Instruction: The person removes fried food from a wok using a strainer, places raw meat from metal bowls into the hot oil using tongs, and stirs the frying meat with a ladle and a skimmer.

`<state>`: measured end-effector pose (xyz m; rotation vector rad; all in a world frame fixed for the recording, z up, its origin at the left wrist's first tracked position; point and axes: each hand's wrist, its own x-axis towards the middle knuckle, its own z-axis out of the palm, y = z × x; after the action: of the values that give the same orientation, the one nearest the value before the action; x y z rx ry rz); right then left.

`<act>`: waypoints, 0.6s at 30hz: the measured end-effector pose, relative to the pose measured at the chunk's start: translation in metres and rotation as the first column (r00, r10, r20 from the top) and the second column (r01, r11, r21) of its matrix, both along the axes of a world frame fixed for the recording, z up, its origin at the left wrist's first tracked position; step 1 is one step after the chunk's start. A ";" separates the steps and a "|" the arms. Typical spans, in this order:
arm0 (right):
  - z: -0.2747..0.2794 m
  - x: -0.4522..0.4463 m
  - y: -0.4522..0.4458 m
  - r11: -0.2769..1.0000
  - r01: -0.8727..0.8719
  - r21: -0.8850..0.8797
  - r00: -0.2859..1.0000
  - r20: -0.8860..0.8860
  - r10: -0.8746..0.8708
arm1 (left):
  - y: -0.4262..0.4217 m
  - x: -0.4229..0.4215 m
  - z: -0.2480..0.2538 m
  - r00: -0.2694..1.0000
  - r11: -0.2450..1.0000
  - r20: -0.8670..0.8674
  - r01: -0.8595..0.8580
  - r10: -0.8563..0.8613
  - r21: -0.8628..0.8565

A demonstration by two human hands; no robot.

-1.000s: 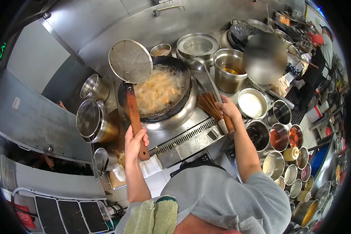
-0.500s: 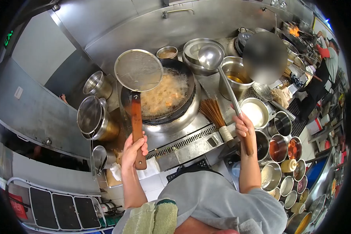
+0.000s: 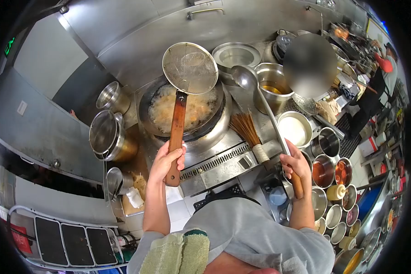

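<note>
My left hand (image 3: pixel 168 160) is closed around the wooden handle of a round mesh strainer (image 3: pixel 190 68). The strainer's mesh is over the far edge of a black wok (image 3: pixel 144 109), where pieces of food fry in bubbling oil (image 3: pixel 162 107). In my right hand (image 3: pixel 297 164) is a long ladle (image 3: pixel 245 78), gripped by its wooden handle. The ladle's bowl hangs between a steel basin (image 3: pixel 236 45) and a pot of yellow oil (image 3: pixel 275 68), and looks free of contents.
A bamboo brush (image 3: pixel 245 130) lies on the stove front. Beside it on the right stand a pot of white liquid (image 3: pixel 295 130) and several sauce containers (image 3: pixel 323 171). Steel pots (image 3: pixel 113 98) and another strainer (image 3: pixel 103 132) are at left. A co-worker (image 3: pixel 388 68) stands far right.
The strainer has moved right and slightly away from me across the wok. My right hand has come lower and to the right, and the ladle's bowl has dropped slightly.
</note>
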<state>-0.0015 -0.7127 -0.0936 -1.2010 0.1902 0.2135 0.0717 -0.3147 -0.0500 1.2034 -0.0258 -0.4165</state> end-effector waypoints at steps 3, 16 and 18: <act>0.003 -0.013 -0.003 0.997 -0.001 -0.076 1.000 -0.030 -0.001 | -0.011 0.002 0.008 1.000 0.999 0.000 0.024 -0.024 0.046; -0.014 -0.007 0.018 0.996 -0.086 -0.026 0.996 0.016 0.086 | -0.042 0.010 -0.017 0.992 0.987 -0.044 0.125 -0.121 0.106; -0.019 0.003 0.022 0.996 -0.089 -0.001 0.995 0.033 0.089 | -0.045 0.010 -0.019 0.992 0.986 -0.039 0.127 -0.123 0.110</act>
<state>0.0015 -0.6909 -0.1123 -1.2133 0.1079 0.2717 0.0819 -0.3596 -0.0687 1.3094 -0.0509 -0.5536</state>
